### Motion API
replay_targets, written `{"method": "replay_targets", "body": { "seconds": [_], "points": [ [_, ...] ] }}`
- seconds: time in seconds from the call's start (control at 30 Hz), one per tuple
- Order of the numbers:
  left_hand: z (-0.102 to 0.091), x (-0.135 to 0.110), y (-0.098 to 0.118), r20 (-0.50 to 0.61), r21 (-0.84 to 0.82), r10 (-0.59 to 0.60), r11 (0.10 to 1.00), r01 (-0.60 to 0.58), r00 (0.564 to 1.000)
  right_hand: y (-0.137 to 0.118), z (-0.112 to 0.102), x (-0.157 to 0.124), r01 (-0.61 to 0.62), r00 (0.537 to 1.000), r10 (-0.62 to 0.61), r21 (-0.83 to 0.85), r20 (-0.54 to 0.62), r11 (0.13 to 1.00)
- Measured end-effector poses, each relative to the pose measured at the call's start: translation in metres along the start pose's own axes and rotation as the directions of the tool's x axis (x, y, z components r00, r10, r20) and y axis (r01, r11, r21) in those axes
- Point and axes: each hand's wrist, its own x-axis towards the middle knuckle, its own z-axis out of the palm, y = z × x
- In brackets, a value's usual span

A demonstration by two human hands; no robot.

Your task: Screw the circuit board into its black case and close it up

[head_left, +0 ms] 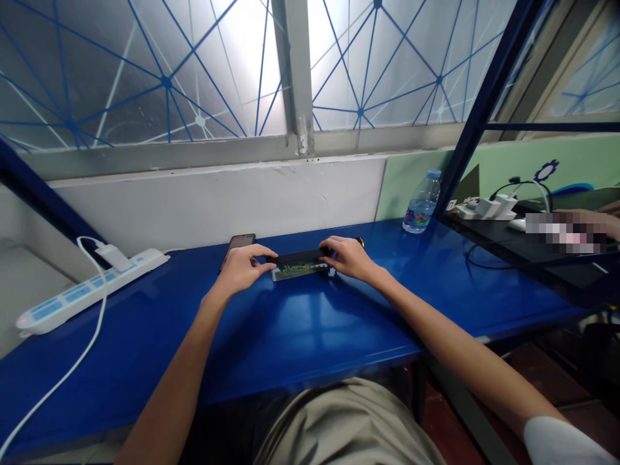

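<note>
A long black bar [301,256] with a green circuit-board-like face [301,267] is near the back of the blue table. The thumb and fingers of my left hand [245,266] pinch its left end. My right hand [349,257] holds the right end from above, fingertips bent over the top edge. A pale strip runs along the lower front, and a small light-coloured piece [332,272] shows under my right fingers. Just behind my left hand lies a dark phone [242,241]. Something black and yellow [360,242] is partly hidden behind my right hand.
On the left, a white power strip [97,287] carries a plugged-in charger [115,257] and a trailing white cable [92,342]. A water bottle [422,203] stands at the back right beside a blue frame post [467,148]. Another person's hand is at a black surface [547,258] far right.
</note>
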Motion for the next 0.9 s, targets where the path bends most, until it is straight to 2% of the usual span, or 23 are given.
{"method": "replay_targets", "body": {
  "seconds": [0.27, 0.57, 0.9],
  "points": [
    [-0.002, 0.0, 0.0, 0.135, -0.064, -0.02, 0.998, 0.028, 0.991, -0.01, -0.009, 0.0, -0.018, 0.995, 0.02, -0.023, 0.098, 1.0],
    [-0.002, -0.002, -0.004, 0.259, 0.046, -0.003, 0.999, -0.009, 0.966, -0.019, -0.014, -0.002, -0.03, 0.971, 0.076, -0.197, 0.227, 0.98],
    [0.0, -0.001, -0.003, 0.331, 0.165, -0.038, 0.986, -0.019, 0.943, -0.015, -0.006, -0.004, -0.006, 0.955, 0.073, -0.225, 0.289, 0.974]
  ]
}}
